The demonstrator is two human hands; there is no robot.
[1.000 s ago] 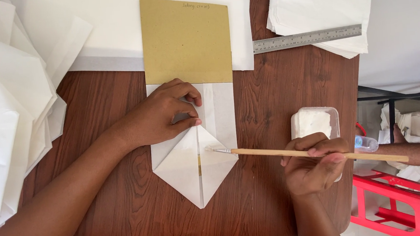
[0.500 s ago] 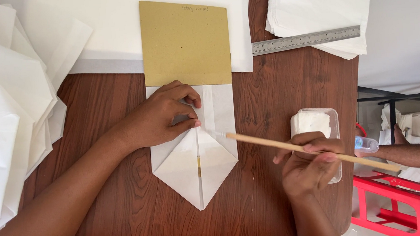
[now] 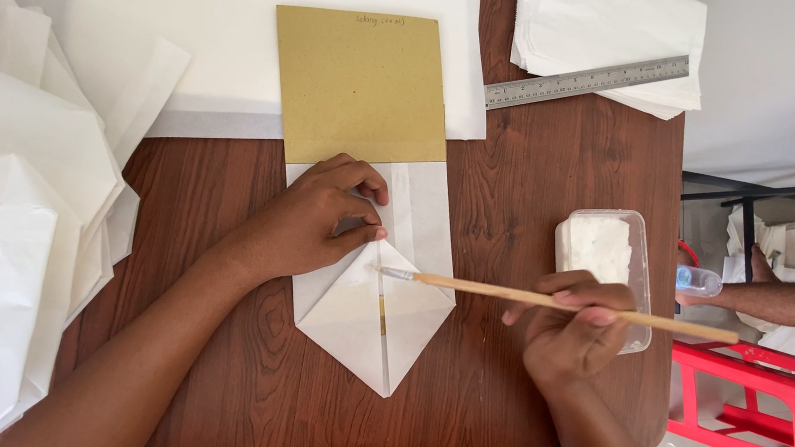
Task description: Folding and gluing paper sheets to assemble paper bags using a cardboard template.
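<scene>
The brush tip has swung back left onto the paper since half a second ago. On the wooden table (image 3: 528, 194), the folded white paper (image 3: 377, 320) lies below a brown cardboard sheet (image 3: 360, 84). The left hand (image 3: 312, 223) presses flat on its upper fold, holding nothing. The right hand (image 3: 572, 333) is closed around a wooden brush (image 3: 517, 294), beside a plastic tub (image 3: 630, 234).

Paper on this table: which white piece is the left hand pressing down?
The folded white sheet with a pointed bottom, below the brown card. The left hand rests on it; other stacks lie untouched at the edges.
</scene>
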